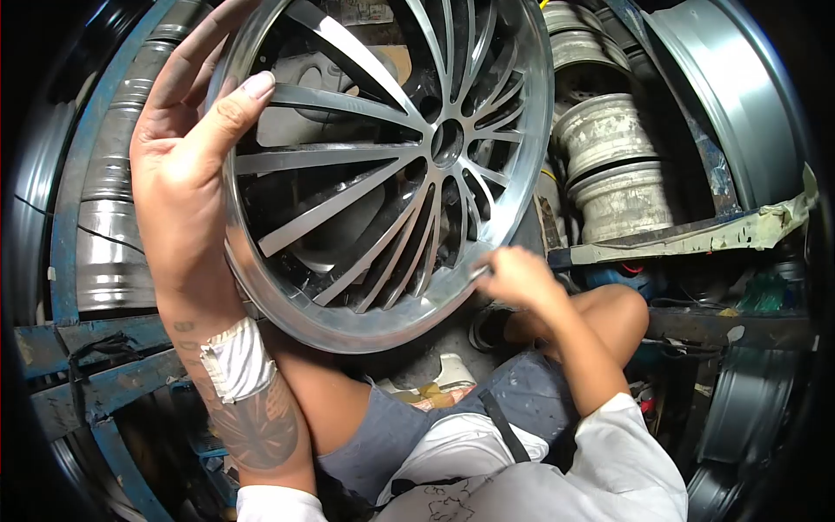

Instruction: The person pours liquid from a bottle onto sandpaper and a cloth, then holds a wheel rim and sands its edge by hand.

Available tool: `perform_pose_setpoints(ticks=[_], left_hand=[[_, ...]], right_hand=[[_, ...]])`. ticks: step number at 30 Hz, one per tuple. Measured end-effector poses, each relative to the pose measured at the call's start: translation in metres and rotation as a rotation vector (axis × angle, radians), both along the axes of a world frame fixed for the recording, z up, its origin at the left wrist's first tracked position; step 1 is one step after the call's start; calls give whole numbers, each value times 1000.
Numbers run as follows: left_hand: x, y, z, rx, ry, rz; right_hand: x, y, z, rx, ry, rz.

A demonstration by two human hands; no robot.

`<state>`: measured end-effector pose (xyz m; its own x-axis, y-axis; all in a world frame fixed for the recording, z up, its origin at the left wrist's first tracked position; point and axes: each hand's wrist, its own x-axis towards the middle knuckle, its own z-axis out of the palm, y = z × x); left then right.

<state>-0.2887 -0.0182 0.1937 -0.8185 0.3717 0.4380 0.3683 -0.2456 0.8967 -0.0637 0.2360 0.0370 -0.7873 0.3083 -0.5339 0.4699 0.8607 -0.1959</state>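
A large alloy wheel rim (447, 142) with bright machined spokes and dark gaps stands tilted in front of me. My left hand (187, 130) grips its left edge, thumb on the front lip and fingers around the outside. A white wrap (239, 359) is taped round my left forearm. At the rim's lower right lip is my right hand (520, 278), slightly blurred, with its fingers closed. A small dark piece shows at its fingertips against the lip, too small to name.
Worn steel rims (613, 165) are stacked on a metal rack at right, behind a ledge edged with peeling tape (687, 239). More silver rims (109, 252) stand at left behind a blue metal frame (65, 217). My bent legs (600, 317) are below the wheel.
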Motion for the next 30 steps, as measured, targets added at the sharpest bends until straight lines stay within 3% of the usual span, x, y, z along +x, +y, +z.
perform_pose_setpoints(ticks=[2,5,7,10,11,12,15,18,20,24,27,30], left_hand=[[2,1,1,29,-29,-14],[-9,2,-6,30,139,52],[-5,-1,-3,26,36,-4],[-3,-4,-2,17,-25,-62],[-1,-1,-2,37,-19,-48],[0,2,-2,60,-14,-29],[-6,-1,-5,74,39,-71],[16,24,8,239,10,-30],[9,20,1,210,69,-38],[-3,14,-5,237,3,-109],[-7,16,-7,271,-18,-123],[0,11,-7,167,35,-74]], right_hand=[[-7,24,-3,41,5,-112],[-1,-7,-2,77,-27,34],[5,2,-7,7,-9,53],[-9,26,-5,205,45,-40],[-2,6,-10,314,-10,58],[8,-11,-13,274,-21,138],[11,-7,-10,126,81,50],[0,3,-16,207,27,35],[3,-26,-6,170,-7,139],[-11,1,-14,161,71,-27],[-7,-28,-9,172,8,131],[-19,8,-10,111,65,-25]])
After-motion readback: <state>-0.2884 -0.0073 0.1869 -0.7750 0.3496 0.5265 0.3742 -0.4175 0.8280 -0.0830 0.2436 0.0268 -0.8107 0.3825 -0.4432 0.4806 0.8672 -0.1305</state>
